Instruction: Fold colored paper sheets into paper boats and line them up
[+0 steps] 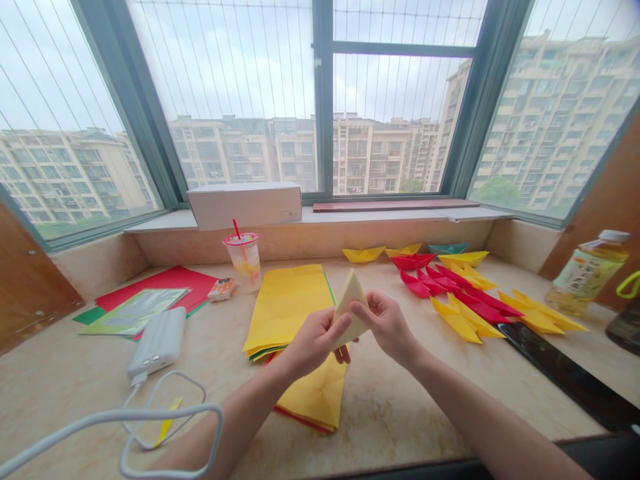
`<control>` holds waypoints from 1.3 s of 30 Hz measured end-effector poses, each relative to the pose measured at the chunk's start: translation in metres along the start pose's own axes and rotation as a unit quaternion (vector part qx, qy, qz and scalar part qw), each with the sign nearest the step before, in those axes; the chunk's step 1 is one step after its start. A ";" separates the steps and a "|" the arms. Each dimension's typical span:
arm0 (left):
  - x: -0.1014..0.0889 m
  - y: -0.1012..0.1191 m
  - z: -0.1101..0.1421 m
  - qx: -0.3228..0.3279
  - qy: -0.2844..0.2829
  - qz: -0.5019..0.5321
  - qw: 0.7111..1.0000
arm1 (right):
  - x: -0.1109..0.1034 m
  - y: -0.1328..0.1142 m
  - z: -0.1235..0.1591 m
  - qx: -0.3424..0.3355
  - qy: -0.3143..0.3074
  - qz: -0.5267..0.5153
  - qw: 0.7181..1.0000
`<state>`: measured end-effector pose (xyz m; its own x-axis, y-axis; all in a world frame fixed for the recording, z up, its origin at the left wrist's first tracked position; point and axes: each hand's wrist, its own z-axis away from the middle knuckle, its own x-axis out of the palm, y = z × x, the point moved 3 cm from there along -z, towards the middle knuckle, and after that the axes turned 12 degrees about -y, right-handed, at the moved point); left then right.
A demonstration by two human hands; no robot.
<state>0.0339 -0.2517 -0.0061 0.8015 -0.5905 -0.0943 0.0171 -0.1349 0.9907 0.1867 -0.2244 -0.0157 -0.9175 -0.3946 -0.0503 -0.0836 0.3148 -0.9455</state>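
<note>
Both hands grip one pale yellow folded paper (351,293), a pointed piece raised over the stone counter. My left hand (320,337) is closed on its left side, thumb laid across the front. On the right side, my right hand (385,320) pinches it between thumb and fingers. Below and behind the hands lies a stack of yellow paper sheets (285,300), with green edges showing under it. A second yellow stack (315,393) with a red edge lies nearer to me, partly hidden by my left arm.
Folded red paper boats (435,280) and yellow paper boats (465,320) cover the right side. Beyond them stand a drink bottle (585,273) and a black phone-like slab (560,373). Left are a plastic cup (243,260), a power bank (157,340), a looping white cable (170,413) and red paper (165,283).
</note>
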 end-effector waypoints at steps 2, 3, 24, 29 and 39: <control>0.000 -0.001 0.000 0.011 0.014 -0.013 1.000 | 0.001 0.000 -0.001 0.016 -0.030 0.016 0.999; -0.001 -0.002 -0.001 0.013 0.024 -0.015 1.000 | 0.002 0.000 -0.001 0.026 -0.050 0.033 0.998; -0.020 0.004 0.004 0.111 0.236 -0.180 0.948 | 0.001 -0.002 0.009 -0.008 0.031 0.275 0.961; -0.021 -0.005 0.000 0.083 0.204 -0.132 0.967 | 0.002 -0.008 0.011 -0.016 0.016 0.295 0.955; -0.018 -0.005 -0.003 0.018 0.077 0.070 0.994 | 0.009 -0.013 0.013 -0.071 -0.095 0.187 0.975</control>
<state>0.0214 -0.2379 -0.0095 0.8766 -0.4772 0.0623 -0.1199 -0.0912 0.9886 0.1843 -0.2437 -0.0084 -0.8068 -0.3782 -0.4539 0.1769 0.5783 -0.7964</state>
